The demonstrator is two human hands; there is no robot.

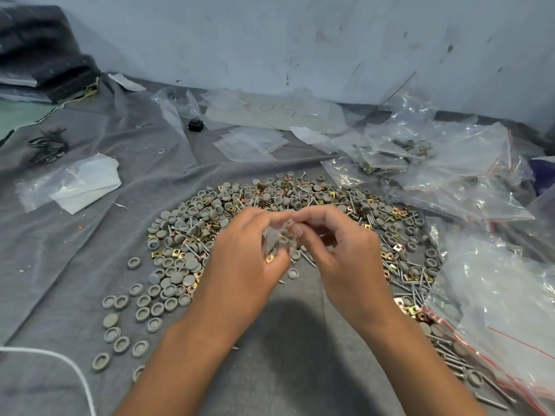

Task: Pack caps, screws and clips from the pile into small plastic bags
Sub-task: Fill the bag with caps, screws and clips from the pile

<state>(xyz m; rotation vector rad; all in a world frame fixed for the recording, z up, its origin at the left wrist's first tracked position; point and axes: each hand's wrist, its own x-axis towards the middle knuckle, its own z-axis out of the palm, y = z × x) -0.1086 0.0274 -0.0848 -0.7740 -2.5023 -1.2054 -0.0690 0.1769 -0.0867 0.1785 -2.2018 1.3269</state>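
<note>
A wide pile (270, 202) of grey round caps, silver screws and brass clips lies on the grey cloth in front of me. Above its near edge I hold a small clear plastic bag (274, 238) with a few parts inside, a brass clip showing at its bottom. My left hand (246, 250) grips the bag's left side and bottom. My right hand (333, 238) pinches the bag's top edge between thumb and forefinger. Loose grey caps (144, 307) spread out to the left of my left forearm.
Filled small bags (387, 160) and crumpled larger clear bags (492, 274) crowd the right side. Flat empty bags (249, 142) lie behind the pile. A white cloth in plastic (81, 184), black screws (48, 145) and a white cord (60, 364) are at the left. A wall stands behind.
</note>
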